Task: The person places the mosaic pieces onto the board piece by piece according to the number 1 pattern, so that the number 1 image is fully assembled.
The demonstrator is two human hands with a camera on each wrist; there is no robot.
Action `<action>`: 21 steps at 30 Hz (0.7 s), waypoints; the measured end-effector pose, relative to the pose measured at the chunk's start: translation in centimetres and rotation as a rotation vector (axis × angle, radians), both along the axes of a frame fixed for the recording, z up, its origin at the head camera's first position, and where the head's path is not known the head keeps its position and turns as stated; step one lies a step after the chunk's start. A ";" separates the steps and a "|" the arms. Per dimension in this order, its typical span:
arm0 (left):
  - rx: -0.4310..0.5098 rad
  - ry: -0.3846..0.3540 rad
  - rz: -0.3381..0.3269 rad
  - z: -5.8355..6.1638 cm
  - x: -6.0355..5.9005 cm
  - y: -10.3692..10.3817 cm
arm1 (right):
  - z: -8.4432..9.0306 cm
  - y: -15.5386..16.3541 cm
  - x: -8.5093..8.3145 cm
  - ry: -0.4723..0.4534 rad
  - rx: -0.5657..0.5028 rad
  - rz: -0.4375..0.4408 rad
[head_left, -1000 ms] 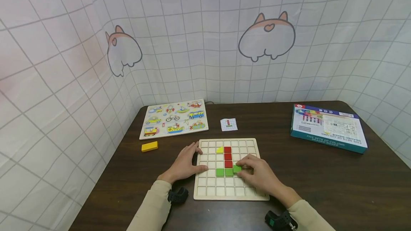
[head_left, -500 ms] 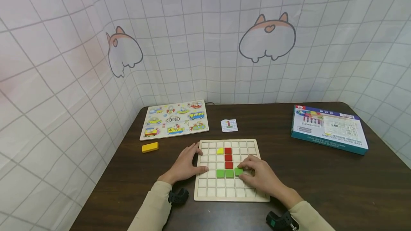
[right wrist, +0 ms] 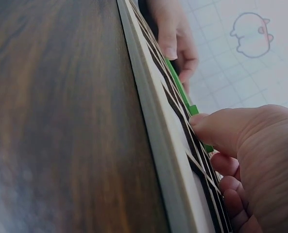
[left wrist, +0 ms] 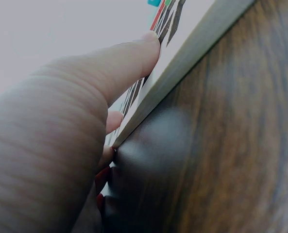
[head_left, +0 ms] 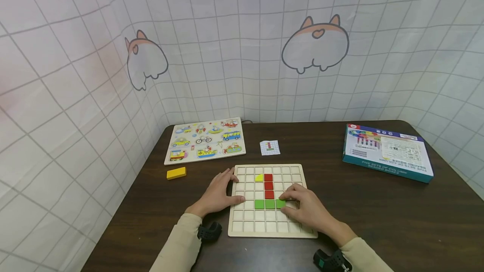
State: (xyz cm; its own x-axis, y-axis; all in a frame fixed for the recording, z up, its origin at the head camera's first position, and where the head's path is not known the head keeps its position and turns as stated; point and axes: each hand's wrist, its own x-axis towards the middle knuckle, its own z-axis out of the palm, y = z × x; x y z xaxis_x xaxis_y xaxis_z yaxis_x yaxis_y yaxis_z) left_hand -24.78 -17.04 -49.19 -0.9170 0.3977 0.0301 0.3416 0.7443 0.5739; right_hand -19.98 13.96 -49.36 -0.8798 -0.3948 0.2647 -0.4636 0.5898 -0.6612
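A wooden grid board (head_left: pixel 272 229) lies on the table. A column of red tiles (head_left: pixel 269 185), a yellow tile (head_left: pixel 259 177) and a row of green tiles (head_left: pixel 264 204) sit in its cells. My right hand (head_left: pixel 308 207) pinches the green tile (head_left: pixel 280 204) at the right end of that row, between thumb and fingers. In the right wrist view this green tile (right wrist: pixel 194 110) stands slightly proud of the row. My left hand (head_left: pixel 216 192) rests at the board's left side, its thumb (left wrist: pixel 141 56) on the rim and its fingers spread along the edge.
Beyond the board lies a small pattern card (head_left: pixel 269 147). At the back left is a vehicle picture board (head_left: pixel 206 142), with a yellow block (head_left: pixel 176 173) in front of it. A flat teal box (head_left: pixel 387 152) lies at the back right. A grid-patterned curtain (head_left: pixel 242 62) surrounds the table.
The right hand has brought the green tile slightly right and down, in line with the other green tiles. The left hand has stayed in place on the board.
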 end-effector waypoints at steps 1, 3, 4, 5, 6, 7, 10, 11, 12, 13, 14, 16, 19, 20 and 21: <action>0.000 -0.002 0.001 0.0 0.0 0.0 | 0.0 0.0 0.0 -0.002 0.001 -0.002; -0.001 -0.004 0.003 0.0 0.0 0.0 | 0.0 -0.1 0.0 -0.007 0.001 -0.007; 0.000 -0.005 0.003 0.0 0.1 0.0 | 0.0 -0.1 0.0 -0.008 0.002 -0.009; 0.000 -0.004 0.002 0.0 0.1 0.0 | 0.0 -0.1 0.0 -0.009 0.005 -0.011; 0.000 -0.004 0.001 0.1 0.1 0.0 | 0.0 -0.1 0.0 -0.009 0.007 -0.012; 0.000 -0.005 0.001 0.1 0.1 0.0 | 0.0 -0.1 0.0 -0.008 0.008 -0.012; 0.005 -0.005 0.002 0.1 0.0 0.0 | 0.0 -0.1 -0.1 -0.005 0.009 -0.012; 0.008 -0.005 0.002 0.1 -0.1 0.0 | 0.0 -0.1 -0.1 -0.004 0.008 -0.012; 0.010 -0.006 0.004 0.1 -0.2 0.0 | 0.1 -0.1 -0.1 -0.004 0.007 -0.012; 0.011 -0.007 0.005 0.0 -0.2 0.0 | 0.1 -0.1 -0.1 -0.005 0.005 -0.012; 0.012 -0.006 0.006 0.0 -0.3 0.0 | 0.2 -0.1 -0.1 -0.006 0.003 -0.012; 0.015 -0.007 0.008 -0.1 -0.4 0.1 | 0.2 0.0 0.0 -0.013 -0.009 -0.009; 0.014 -0.007 0.012 -0.2 -0.5 0.2 | 0.2 0.1 -0.1 -0.012 -0.029 0.000; 0.016 -0.005 0.010 -0.2 -0.5 0.2 | 0.2 0.2 -0.1 -0.010 -0.042 0.004; 0.017 -0.005 0.011 -0.2 -0.5 0.2 | 0.2 0.2 -0.1 -0.007 -0.053 0.006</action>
